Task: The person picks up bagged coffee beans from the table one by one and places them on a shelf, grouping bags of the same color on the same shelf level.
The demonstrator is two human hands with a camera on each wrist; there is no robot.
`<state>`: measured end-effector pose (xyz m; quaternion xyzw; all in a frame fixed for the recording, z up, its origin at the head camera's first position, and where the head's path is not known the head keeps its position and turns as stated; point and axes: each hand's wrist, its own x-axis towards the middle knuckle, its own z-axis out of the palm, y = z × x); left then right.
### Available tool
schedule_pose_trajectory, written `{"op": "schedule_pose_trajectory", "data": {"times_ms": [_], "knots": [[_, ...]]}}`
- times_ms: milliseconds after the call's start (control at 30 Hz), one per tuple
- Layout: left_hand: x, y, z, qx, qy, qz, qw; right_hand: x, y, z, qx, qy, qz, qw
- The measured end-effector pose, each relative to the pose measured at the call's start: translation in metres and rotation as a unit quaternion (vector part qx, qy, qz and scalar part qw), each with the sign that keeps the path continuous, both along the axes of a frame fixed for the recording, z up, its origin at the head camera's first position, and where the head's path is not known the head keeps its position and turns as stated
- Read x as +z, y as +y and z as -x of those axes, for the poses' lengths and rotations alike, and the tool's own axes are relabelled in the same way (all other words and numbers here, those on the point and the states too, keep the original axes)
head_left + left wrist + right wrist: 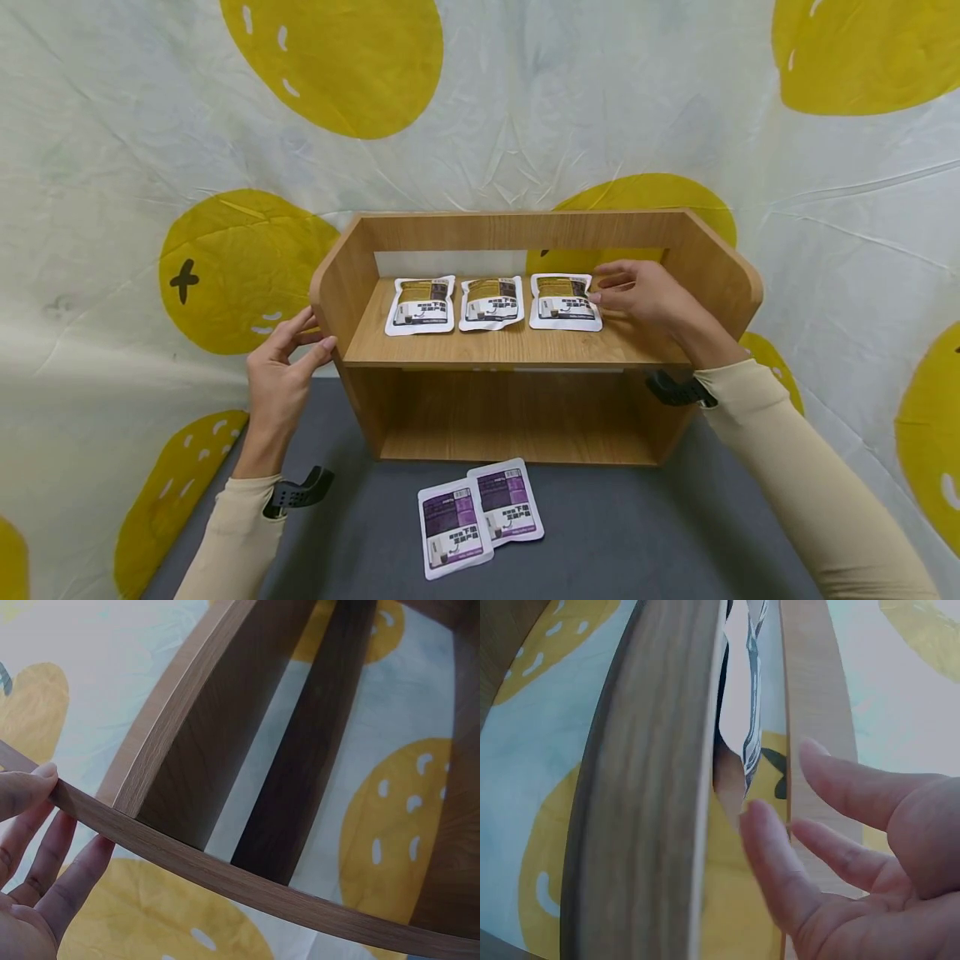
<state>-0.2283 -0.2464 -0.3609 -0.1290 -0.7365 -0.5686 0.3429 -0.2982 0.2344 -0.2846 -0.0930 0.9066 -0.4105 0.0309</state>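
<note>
Three white pouches with yellow-brown labels lie in a row on the upper board of a small wooden shelf point(517, 354): a left pouch point(422, 306), a middle pouch point(491, 303) and a right pouch point(566, 302). My right hand point(637, 292) is at the right pouch, fingertips right by its right edge, with fingers loosely spread. In the right wrist view, a gap shows between thumb and fingers point(772, 870). My left hand point(283, 375) pinches the front edge of the shelf's left side panel point(187, 859), thumb on one face and fingers on the other.
Two white pouches with purple labels, a front one point(453, 528) and one partly under it point(510, 502), lie on the dark grey table point(615, 533) before the shelf. A lower compartment point(517, 417) is under the pouches' board. Behind hangs a pale cloth point(480, 100) with yellow shapes.
</note>
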Motion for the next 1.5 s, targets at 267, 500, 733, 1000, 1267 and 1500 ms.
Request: {"op": "schedule_pose_trajectory", "data": {"times_ms": [267, 500, 733, 1000, 1267, 1500], "knots": [[0.0, 0.0, 0.001, -0.001, -0.001, 0.0, 1.0, 0.001, 0.0, -0.021, -0.021, 0.031, 0.027, 0.999], [0.001, 0.0, 0.0, -0.001, -0.004, -0.004, 1.0, 0.0, 0.001, -0.04, -0.005, 0.023, 0.039, 0.999], [0.001, 0.0, 0.0, -0.001, -0.003, -0.003, 1.0, -0.006, -0.005, -0.057, 0.045, 0.037, 0.088, 0.994], [0.001, 0.0, 0.0, -0.003, -0.002, -0.001, 1.0, -0.012, -0.015, -0.078, 0.066, 0.018, 0.085, 0.994], [0.002, 0.0, -0.001, 0.001, -0.002, 0.003, 1.0, -0.018, -0.019, -0.091, 0.127, -0.001, 0.103, 0.987], [0.001, 0.0, -0.001, 0.0, -0.002, 0.005, 1.0, -0.029, -0.022, -0.098, 0.182, -0.004, 0.122, 0.976]]}}
